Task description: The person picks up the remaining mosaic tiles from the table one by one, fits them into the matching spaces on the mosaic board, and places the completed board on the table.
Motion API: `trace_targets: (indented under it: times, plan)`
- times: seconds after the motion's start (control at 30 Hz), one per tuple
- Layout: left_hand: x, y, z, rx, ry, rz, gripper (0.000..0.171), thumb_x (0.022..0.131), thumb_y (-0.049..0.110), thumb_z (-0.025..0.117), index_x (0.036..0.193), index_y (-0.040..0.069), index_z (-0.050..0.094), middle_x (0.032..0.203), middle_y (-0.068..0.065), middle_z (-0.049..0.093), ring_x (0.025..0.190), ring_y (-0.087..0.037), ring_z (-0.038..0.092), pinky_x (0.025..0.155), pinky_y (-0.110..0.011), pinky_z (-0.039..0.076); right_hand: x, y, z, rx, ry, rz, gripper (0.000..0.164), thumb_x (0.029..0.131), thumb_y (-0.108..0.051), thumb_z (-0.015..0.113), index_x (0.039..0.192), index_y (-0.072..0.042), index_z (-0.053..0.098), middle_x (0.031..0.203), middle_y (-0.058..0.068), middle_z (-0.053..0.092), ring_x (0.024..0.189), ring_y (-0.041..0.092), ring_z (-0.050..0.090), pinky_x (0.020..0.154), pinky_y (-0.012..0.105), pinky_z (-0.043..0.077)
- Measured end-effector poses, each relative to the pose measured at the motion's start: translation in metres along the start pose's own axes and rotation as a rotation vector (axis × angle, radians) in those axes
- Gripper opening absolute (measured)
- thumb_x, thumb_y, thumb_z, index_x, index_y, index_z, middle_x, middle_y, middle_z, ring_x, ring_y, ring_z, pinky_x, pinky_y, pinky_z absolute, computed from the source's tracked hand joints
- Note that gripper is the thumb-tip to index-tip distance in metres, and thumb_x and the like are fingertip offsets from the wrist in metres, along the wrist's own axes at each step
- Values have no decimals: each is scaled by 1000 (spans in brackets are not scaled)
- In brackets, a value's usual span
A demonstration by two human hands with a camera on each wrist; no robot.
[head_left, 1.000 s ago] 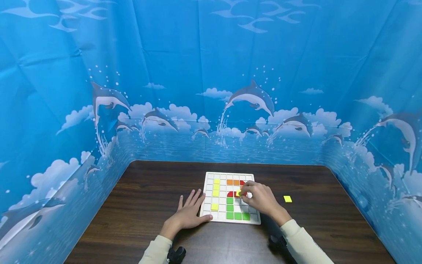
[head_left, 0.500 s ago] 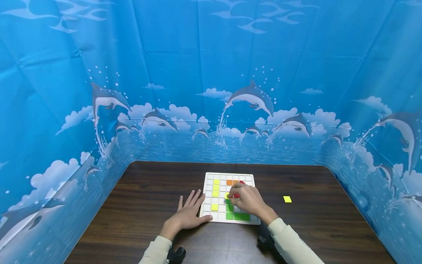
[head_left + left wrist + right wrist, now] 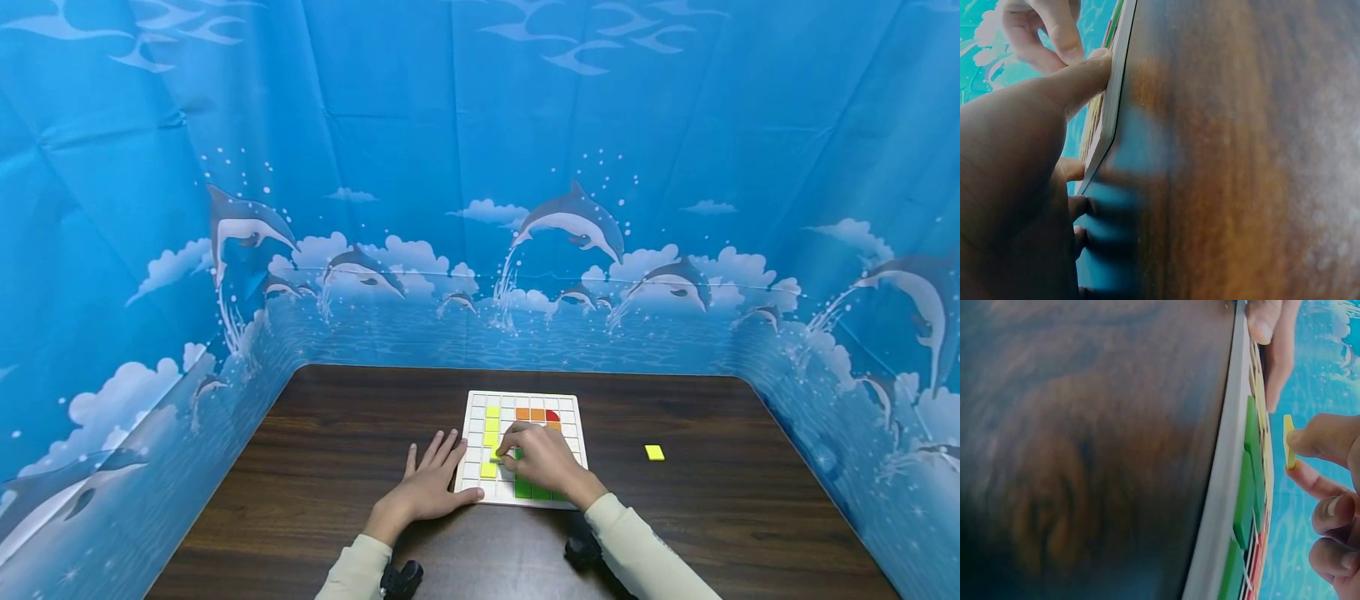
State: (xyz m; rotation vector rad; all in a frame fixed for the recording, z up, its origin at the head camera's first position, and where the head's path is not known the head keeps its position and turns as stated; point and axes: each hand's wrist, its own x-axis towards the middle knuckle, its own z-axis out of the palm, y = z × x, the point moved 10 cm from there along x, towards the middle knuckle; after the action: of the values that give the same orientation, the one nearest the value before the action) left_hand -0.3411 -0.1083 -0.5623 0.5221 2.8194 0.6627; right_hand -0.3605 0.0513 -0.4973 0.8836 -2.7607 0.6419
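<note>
My right hand [image 3: 546,457] pinches a yellow square tile [image 3: 1289,442] between thumb and fingertip, with the other fingers curled. In the right wrist view the tile is raised off the white grid board [image 3: 507,402]. Seen from the head, it overlaps the board's left part, between a column of yellow tiles [image 3: 491,425] and a single yellow tile [image 3: 488,471] nearer me. My left hand [image 3: 431,483] lies with fingers spread at the board's left side. Its thumb [image 3: 1094,65] rests on the board's near edge. The right hand covers some middle cells.
On the board lie orange tiles [image 3: 529,414], a red rounded tile [image 3: 552,416] and several green tiles [image 3: 532,490]. Another yellow tile [image 3: 655,452] lies on the dark wooden table [image 3: 735,483], right of the board. A blue dolphin-print curtain [image 3: 480,167] surrounds the table's back and sides.
The right hand has carried the yellow tile leftward over the board, from near the red tiles toward the yellow column. My left hand and the loose yellow tile stay put.
</note>
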Motion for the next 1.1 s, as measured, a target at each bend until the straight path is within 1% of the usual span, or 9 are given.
trace_targets:
  times: [0.17, 0.37, 0.5, 0.63, 0.73, 0.87, 1.03, 1.1]
  plan:
    - [2, -4, 3, -4, 16, 3, 104, 94, 80, 56, 171, 16, 29, 180, -11, 15, 168, -37, 5, 127, -75, -5, 5, -3, 9, -5, -23, 9, 6, 92, -23, 84, 94, -19, 88, 106, -6, 79, 100, 13, 75, 77, 31, 62]
    - [3, -5, 4, -13, 16, 9, 106, 93, 81, 57, 170, 15, 29, 180, -12, 16, 168, -38, 6, 127, -76, -5, 8, -6, 15, -25, -35, -15, 6, 94, -23, 83, 97, -20, 88, 109, -5, 80, 100, 13, 76, 74, 28, 61]
    - [5, -9, 7, 6, 10, -3, 104, 93, 80, 57, 171, 17, 29, 181, -9, 14, 168, -36, 5, 128, -74, -6, 8, -7, 17, -47, -55, -29, 8, 97, -20, 81, 102, -21, 87, 110, -5, 77, 92, 12, 74, 66, 23, 56]
    - [6, -11, 7, 15, 15, -10, 104, 93, 80, 58, 170, 17, 30, 181, -9, 15, 168, -35, 5, 128, -74, -6, 8, -9, 19, -59, -95, -51, 16, 99, -12, 76, 108, -21, 87, 114, -5, 76, 89, 11, 71, 61, 19, 49]
    - [5, -9, 5, 10, 11, -14, 104, 93, 79, 59, 171, 17, 29, 181, -10, 14, 168, -35, 5, 128, -74, -6, 9, -11, 20, -53, -128, -66, 21, 100, -8, 74, 110, -20, 87, 118, -4, 76, 93, 11, 72, 63, 18, 48]
    - [2, -4, 0, -2, 10, -9, 104, 94, 79, 58, 171, 15, 29, 180, -11, 15, 168, -37, 5, 127, -75, -6, 8, -12, 19, -45, -149, -67, 22, 100, -6, 73, 112, -19, 87, 119, -4, 77, 97, 13, 72, 67, 20, 51]
    - [-1, 1, -2, -8, 7, 6, 104, 94, 78, 58, 170, 13, 30, 180, -14, 16, 167, -40, 6, 126, -77, -5, 6, -10, 20, -53, -151, -53, 20, 101, -11, 73, 114, -19, 86, 120, -3, 77, 102, 15, 73, 76, 27, 58]
    - [-1, 0, 0, -7, 8, 8, 104, 94, 78, 58, 170, 13, 30, 180, -14, 16, 167, -40, 6, 126, -77, -6, 5, -10, 19, -53, -146, -52, 19, 101, -12, 73, 114, -19, 86, 121, -3, 77, 104, 15, 74, 80, 30, 60]
